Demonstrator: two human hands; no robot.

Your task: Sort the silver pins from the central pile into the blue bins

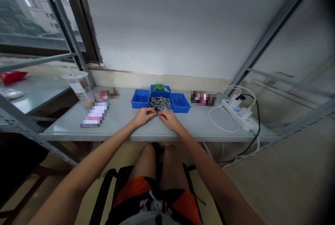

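My left hand (144, 116) and my right hand (169, 118) meet at the near edge of a pile of small metal pieces (161, 103), shiny and screw-like. Thumb and fingers are pinched together on both hands, close to each other. Whatever the fingertips hold is too small to make out. A blue bin (140, 104) stands left of the pile with a few dark bits inside. To the right is another blue bin (181, 106) with a few small pieces. Behind the pile, a third blue bin (154, 88) contains a green packet (160, 87).
On the grey table (123, 127), a phone (95, 114) and a lidded plastic cup (80, 87) stand left. A white power strip (239, 115) with plugs and loose cables lies right. Metal shelf posts (251, 60) rise at both sides, with a wall behind.
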